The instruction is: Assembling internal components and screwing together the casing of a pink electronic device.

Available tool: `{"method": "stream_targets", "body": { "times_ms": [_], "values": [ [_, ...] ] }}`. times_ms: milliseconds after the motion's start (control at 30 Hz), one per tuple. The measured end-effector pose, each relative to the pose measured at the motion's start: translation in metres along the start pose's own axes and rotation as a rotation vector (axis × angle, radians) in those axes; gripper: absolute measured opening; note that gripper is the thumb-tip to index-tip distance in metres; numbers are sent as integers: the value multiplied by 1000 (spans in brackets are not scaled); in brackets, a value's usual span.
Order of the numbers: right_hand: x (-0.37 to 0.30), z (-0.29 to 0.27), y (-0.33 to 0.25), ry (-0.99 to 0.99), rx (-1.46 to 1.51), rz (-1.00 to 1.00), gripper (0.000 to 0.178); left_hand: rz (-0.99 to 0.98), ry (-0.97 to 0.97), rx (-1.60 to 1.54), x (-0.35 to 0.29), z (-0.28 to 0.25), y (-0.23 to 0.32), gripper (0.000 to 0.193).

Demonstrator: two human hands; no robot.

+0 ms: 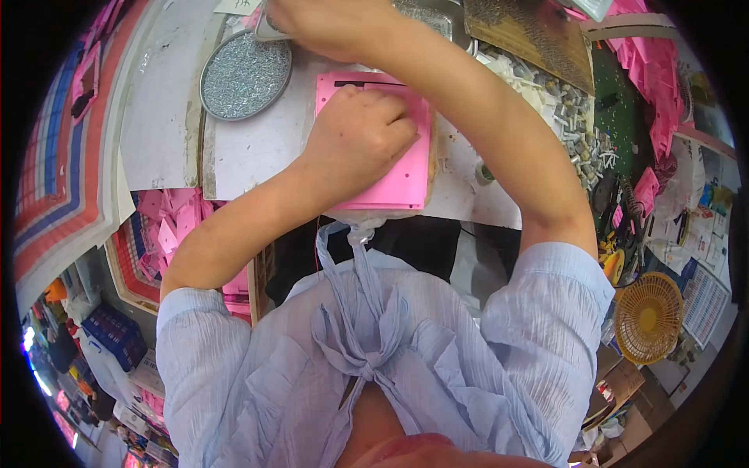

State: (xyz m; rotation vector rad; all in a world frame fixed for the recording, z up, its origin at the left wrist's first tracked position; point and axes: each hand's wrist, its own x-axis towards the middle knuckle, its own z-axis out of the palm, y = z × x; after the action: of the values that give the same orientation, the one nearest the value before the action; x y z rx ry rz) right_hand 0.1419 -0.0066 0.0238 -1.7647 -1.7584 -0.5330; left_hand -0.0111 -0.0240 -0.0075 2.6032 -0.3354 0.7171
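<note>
My left hand rests closed on a pink rectangular sheet with small holes and a dark slot near its far edge. Its fingers are curled under, and whatever they may grip is hidden. Reaching across to the far left, my right hand is partly cut off by the upper edge, its fingertips out of sight. Beside it shows the rim of a small grey container; whether the hand holds it is unclear. Just below lies a round dish full of small shiny metal pieces.
A metal tray of shiny bits stands at the back. Small white and grey parts are heaped at right beside a brown board. Pink pieces fill a basket at left. A yellow-brown woven basket sits lower right.
</note>
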Motion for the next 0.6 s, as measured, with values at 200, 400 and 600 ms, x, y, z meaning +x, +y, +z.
{"method": "stream_targets", "body": {
  "times_ms": [200, 400, 600],
  "values": [
    [-82, -104, -7, -26, 242, 195, 11, 75, -38, 26, -1, -5, 2, 9],
    [-171, -127, -59, -133, 322, 361, 16, -231, 97, -24, -23, -52, -41, 17],
    [-188, -115, -73, -168, 303, 293, 19, -661, -181, 313, -72, -88, -119, 17]
  ]
}}
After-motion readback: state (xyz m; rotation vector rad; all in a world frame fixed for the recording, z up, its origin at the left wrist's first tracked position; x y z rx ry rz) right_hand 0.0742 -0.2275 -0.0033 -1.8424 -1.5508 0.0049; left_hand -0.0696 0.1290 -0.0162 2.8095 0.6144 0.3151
